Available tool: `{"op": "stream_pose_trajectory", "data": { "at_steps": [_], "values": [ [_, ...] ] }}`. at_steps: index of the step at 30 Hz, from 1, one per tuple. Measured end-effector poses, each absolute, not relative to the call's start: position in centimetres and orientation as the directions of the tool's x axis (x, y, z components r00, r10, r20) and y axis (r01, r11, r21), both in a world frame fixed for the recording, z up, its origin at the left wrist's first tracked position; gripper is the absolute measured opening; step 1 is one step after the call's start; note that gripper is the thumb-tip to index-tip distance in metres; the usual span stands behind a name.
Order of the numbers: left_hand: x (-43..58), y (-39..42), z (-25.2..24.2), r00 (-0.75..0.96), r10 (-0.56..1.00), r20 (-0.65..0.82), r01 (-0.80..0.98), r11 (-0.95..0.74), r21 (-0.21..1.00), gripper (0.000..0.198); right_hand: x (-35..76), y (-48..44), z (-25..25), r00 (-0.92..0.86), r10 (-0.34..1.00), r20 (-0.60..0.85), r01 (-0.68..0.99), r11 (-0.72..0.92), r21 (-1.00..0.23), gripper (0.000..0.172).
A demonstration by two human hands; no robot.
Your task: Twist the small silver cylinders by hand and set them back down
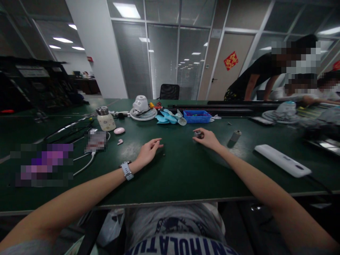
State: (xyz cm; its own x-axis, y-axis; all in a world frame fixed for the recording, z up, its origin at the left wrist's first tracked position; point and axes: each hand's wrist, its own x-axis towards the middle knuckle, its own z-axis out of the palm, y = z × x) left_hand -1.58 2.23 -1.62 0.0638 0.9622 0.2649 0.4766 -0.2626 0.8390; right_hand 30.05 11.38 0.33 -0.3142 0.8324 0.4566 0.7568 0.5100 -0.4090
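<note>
A seated worker wearing a watch rests both forearms across a green table in an office workroom. From where I stand, the right hand pinches a small dark metal part between thumb and fingers, over the middle of the table. The left hand lies apart from it, thumb and fingertips drawn close together; whether they grip anything I cannot tell. A tiny ring-shaped piece sits near those fingertips. Beyond the right wrist a grey metal cylinder stands alone, with a long white power strip nearer the table's edge. Across the far side are a white fan body, light blue fan blades and a blue bin. At left, a cream bottle stands near a pink case. A co-worker in black leans over at far right.
</note>
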Motion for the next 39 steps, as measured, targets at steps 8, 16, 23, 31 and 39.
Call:
{"op": "stream_pose_trajectory", "data": {
  "at_steps": [8,16,23,31,39],
  "values": [
    [-1.6,2.3,-1.8,0.069,0.963,0.261,0.501,-0.259,0.826,0.044,37.3,14.4,0.7,0.234,0.866,0.442,0.97,-0.178,-0.163,0.044],
    [-1.6,2.2,-1.6,0.062,0.968,0.242,0.506,-0.24,0.828,0.043,35.9,14.0,0.9,0.222,0.867,0.447,0.974,-0.22,-0.056,0.042],
    [-1.3,1.8,-1.1,-0.077,0.964,0.256,0.456,-0.195,0.868,0.037,29.9,10.8,1.0,-0.226,0.727,0.648,0.95,0.31,-0.016,0.049],
    [-1.2,2.5,-1.9,-0.124,0.95,0.287,0.382,-0.221,0.897,0.031,18.7,3.6,-1.1,-0.84,0.407,0.36,0.338,0.91,-0.239,0.033],
    [-1.2,2.2,-1.6,-0.111,0.957,0.268,0.416,-0.2,0.887,0.03,23.9,7.1,1.3,-0.643,0.548,0.535,0.564,0.811,-0.154,0.021]
  ]
}}
